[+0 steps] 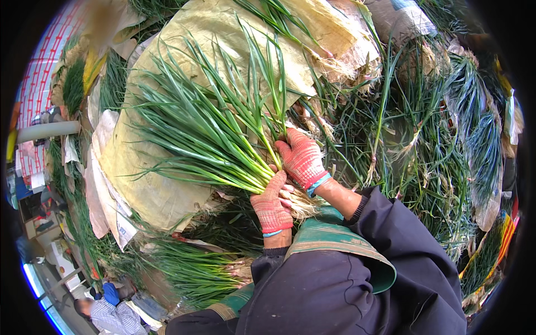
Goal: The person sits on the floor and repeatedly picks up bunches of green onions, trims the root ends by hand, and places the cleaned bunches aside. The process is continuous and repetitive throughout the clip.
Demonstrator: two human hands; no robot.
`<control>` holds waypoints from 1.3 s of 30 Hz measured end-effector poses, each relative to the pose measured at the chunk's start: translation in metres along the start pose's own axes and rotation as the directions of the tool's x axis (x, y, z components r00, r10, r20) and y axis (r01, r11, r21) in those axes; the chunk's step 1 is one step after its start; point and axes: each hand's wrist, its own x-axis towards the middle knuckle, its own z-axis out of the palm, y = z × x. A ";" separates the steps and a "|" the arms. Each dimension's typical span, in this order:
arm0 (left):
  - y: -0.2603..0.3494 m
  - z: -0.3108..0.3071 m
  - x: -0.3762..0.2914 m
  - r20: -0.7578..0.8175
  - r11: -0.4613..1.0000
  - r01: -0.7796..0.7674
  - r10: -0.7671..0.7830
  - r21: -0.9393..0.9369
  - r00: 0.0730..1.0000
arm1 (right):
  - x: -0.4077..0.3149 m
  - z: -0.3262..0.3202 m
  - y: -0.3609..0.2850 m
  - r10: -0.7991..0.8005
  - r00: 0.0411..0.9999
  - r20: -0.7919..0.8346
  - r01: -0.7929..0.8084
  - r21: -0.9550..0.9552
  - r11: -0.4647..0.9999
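Observation:
My left hand [272,205], in a red-and-white knitted glove, is closed around the lower stems of a bunch of green garlic [205,130]. The flat green leaves fan out to the upper left. Pinkish bulbs and pale roots stick out on the side towards me, above my lap. My right hand [302,157], gloved alike, touches the bunch just above the left and pinches a few stems beside it. Its fingertips are partly hidden by stems. Beneath the leaves lies a yellowish woven sheet [150,197].
Loose green garlic [423,167] is strewn to the right. A sorted pile [201,268] lies at lower left, by my green apron [335,238]. Several plants [289,29] rest atop the sheet. A grey pole [48,132] juts in at left; another person [117,314] is at lower left.

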 end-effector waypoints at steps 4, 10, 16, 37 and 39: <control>-0.002 -0.002 -0.004 0.038 0.992 0.040 -0.036 -0.122 0.999 | 0.026 -0.015 0.003 0.032 0.982 -0.186 -0.055 -0.119 0.991; 0.003 -0.007 -0.005 0.204 0.983 0.127 -0.098 -0.133 0.974 | 0.038 -0.054 0.006 0.195 0.653 0.732 -0.632 0.384 0.673; 0.003 -0.007 -0.005 0.066 0.950 0.074 -0.099 0.304 0.993 | 0.016 -0.051 -0.023 0.146 0.828 0.541 -0.350 0.295 0.889; 0.007 0.000 -0.012 0.061 0.935 0.077 -0.105 0.347 0.993 | 0.043 -0.050 -0.022 0.176 0.818 0.548 -0.505 0.536 0.677; 0.005 0.002 -0.012 0.054 0.934 0.062 -0.087 0.353 0.995 | 0.048 -0.038 -0.033 0.170 0.878 0.448 -0.424 0.560 0.712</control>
